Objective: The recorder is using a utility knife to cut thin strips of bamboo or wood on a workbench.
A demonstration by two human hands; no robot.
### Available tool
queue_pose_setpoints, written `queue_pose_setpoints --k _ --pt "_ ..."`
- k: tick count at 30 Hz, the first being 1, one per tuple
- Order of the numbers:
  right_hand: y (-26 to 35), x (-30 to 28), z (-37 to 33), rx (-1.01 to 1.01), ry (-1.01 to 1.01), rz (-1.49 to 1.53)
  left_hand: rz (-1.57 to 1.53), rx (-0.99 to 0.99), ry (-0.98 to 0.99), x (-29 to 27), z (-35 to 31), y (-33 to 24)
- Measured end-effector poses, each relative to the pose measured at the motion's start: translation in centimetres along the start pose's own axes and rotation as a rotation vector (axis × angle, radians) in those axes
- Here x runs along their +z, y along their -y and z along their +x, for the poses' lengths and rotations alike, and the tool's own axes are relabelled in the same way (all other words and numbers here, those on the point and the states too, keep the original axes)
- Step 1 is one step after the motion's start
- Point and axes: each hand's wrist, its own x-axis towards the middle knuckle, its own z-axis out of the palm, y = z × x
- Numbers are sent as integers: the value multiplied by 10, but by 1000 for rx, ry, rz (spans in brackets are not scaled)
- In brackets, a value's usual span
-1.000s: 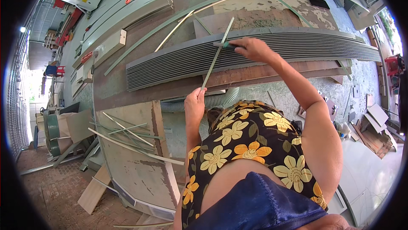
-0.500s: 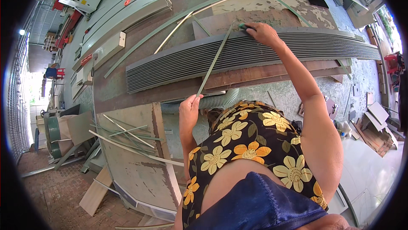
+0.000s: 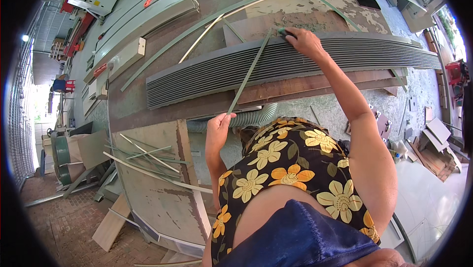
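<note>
My left hand (image 3: pixel 217 133) pinches the near end of a thin, flat, pale green strip (image 3: pixel 250 72). The strip slants up and away across a stack of long grey panels (image 3: pixel 192 80), and its far end lies just left of my right hand (image 3: pixel 308 44). My right hand is closed round a small dark-and-green tool (image 3: pixel 283 32) at the far edge of the stack. Its fingers cover most of the tool, so its kind cannot be made out. Thin curled shavings (image 3: pixel 288 22) lie just beyond the tool.
Several loose strips (image 3: pixel 148 153) lie on a worn board (image 3: pixel 167 193) at my left. More long strips (image 3: pixel 162 62) cross the worktable (image 3: pixel 128 104). A ribbed grey hose (image 3: pixel 256 115) passes below the table's near edge. A dark flat object (image 3: pixel 367 2) rests at the far right.
My right hand has shifted slightly toward me, its forearm swinging a little right. My left hand has drawn slightly nearer to me, still pinching the strip.
</note>
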Motion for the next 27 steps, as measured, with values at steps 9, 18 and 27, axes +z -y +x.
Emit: queue_pose_setpoints --k 9,18,27 --pt "13 7 -18 -110 115 65 137 65 -121 -2 -6 -2" --pt "42 11 -49 -328 248 140 299 219 -331 2 -8 -9" --pt "-1 4 -22 -93 2 105 273 190 -294 4 -7 -11"
